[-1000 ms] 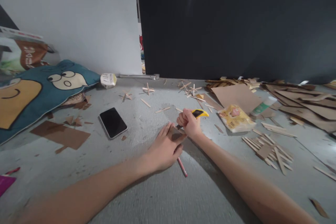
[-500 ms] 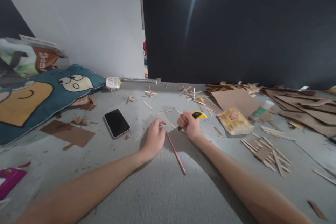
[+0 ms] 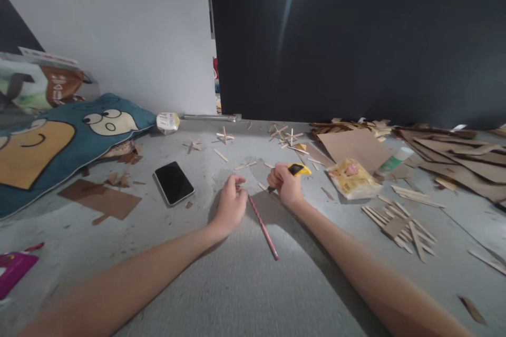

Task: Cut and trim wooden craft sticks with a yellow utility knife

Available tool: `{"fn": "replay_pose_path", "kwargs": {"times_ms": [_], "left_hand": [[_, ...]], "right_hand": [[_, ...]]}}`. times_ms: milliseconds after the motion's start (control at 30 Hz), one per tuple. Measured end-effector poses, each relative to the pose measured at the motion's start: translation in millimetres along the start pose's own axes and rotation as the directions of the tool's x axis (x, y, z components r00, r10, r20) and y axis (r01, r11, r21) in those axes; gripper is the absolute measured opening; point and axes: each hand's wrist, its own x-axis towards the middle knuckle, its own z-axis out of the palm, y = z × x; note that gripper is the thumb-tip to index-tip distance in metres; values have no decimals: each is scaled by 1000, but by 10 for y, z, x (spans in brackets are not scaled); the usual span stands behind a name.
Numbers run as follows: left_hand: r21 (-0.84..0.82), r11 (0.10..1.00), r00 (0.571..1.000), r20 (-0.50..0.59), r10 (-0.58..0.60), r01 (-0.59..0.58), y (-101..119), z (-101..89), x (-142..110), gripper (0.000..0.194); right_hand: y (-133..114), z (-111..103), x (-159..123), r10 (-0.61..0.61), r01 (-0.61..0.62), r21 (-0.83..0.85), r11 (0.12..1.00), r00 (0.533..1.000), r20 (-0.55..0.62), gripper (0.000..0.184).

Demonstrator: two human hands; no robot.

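Observation:
My right hand [image 3: 286, 185] is wrapped round a yellow and black utility knife [image 3: 299, 169], whose yellow end sticks out past the fist. The knife's dark tip points down beside a short wooden stick [image 3: 262, 187] on the table. My left hand [image 3: 231, 202] rests to the left with its fingers curled in a pinch. Whatever sits between that thumb and forefinger is too small to make out. A red patterned pencil [image 3: 263, 228] lies between the two hands, its far end close to my left fingertips.
A phone [image 3: 173, 183] and a cardboard piece [image 3: 100, 199] lie left, before a blue cushion [image 3: 114, 139]. Rightward are a yellow packet [image 3: 353, 179], a glue stick [image 3: 393, 162], bundled craft sticks [image 3: 401, 226] and cardboard sheets [image 3: 454, 155]. Crossed sticks [image 3: 225, 136] stand at the back.
My left forefinger and thumb have shifted, showing a small gap between them. My right hand keeps its hold on the utility knife. The whole view has moved slightly.

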Motion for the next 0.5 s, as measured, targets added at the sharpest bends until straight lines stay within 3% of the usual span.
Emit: {"fn": "replay_pose_path", "kwargs": {"times_ms": [267,500], "left_hand": [[-13,1000,999,36,1,0,19,-18,15,27],[-20,999,999,38,-34,35,43,-8,3,23]], "right_hand": [[9,39,-38,8,-7,-127,992,1000,10,52],[8,4,-45,-28,28,-32,999,1000,-3,58]]}}
